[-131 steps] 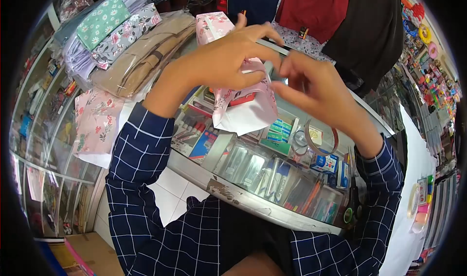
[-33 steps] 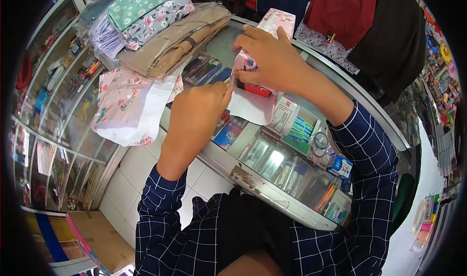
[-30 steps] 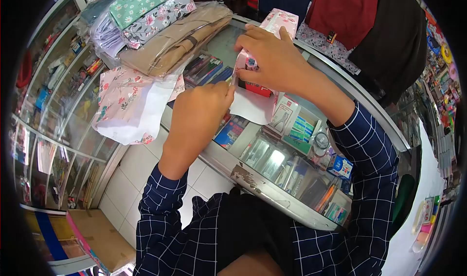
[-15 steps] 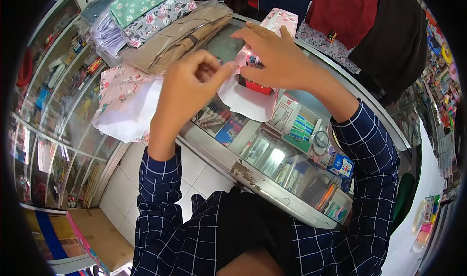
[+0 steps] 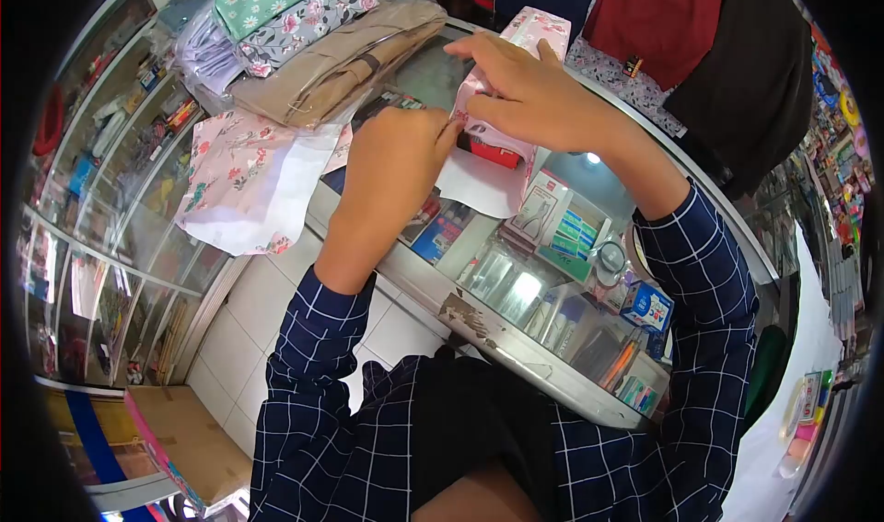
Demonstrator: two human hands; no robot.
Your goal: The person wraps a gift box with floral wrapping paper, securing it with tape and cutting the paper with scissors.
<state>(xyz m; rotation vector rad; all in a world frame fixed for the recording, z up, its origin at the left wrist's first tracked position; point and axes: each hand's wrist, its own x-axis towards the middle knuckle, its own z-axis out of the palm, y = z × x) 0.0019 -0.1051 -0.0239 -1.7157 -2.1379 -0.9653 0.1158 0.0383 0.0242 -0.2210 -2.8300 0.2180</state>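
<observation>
A box in pink floral wrapping paper (image 5: 541, 27) lies on the glass counter. Its near end is uncovered and shows red and black (image 5: 494, 152). A loose flap of the paper, white side up (image 5: 483, 183), hangs toward me. My right hand (image 5: 543, 94) lies across the box with fingers spread around it, its thumb on the paper near the uncovered end. My left hand (image 5: 394, 168) is closed in a pinch at the paper's left edge; its fingertips are partly hidden. Left of it, another piece of pink floral paper (image 5: 239, 177) hangs over the counter edge.
Plastic-bagged brown cloth (image 5: 341, 62) and floral pouches (image 5: 308, 20) are piled at the back left. The display counter (image 5: 460, 312) holds small boxes and stationery under glass. Dark and red garments (image 5: 658, 25) lie at the back right. A cardboard box (image 5: 189, 444) stands at the lower left.
My left hand has moved right to the paper's edge, and its fingers have closed. My right hand has shifted slightly, staying on the box. The near flap has swung a little to the right.
</observation>
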